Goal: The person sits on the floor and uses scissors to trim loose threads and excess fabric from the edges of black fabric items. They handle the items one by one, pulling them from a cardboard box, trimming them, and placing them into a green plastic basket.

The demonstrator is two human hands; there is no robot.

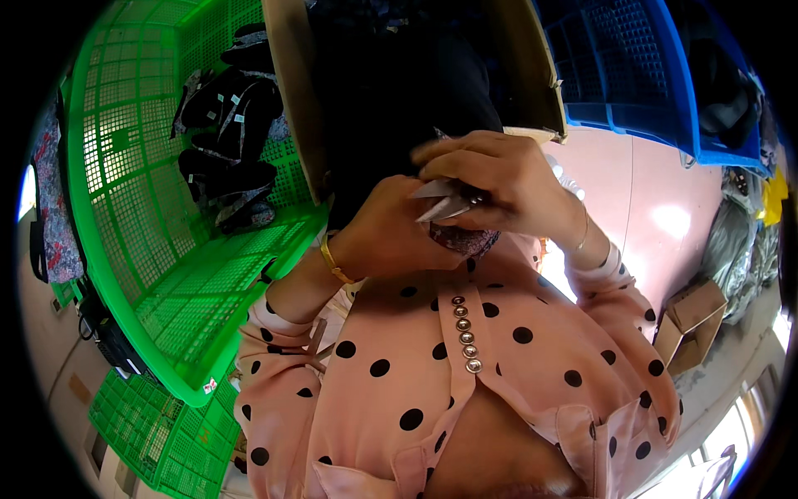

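Close in front of my chest, my two hands meet over a piece of patterned dark fabric (467, 239). My left hand (399, 231) is closed around the fabric, and a bunched bit shows beside it. In my right hand (507, 179) sits a small pair of metal thread snips (445, 202), its blades spread and pointing left over my left hand. The fingers of my right hand also reach across the top of the fabric. Behind both hands, an open cardboard box (291, 91) contains dark material too dim to make out.
To the left stands a large green plastic crate (125, 241) with several dark fabric pieces (229, 125) in it. Another green crate (162, 432) lies below. A blue crate (677, 75) stands at the upper right, above a small cardboard box (692, 328) and clear plastic bags (736, 249).
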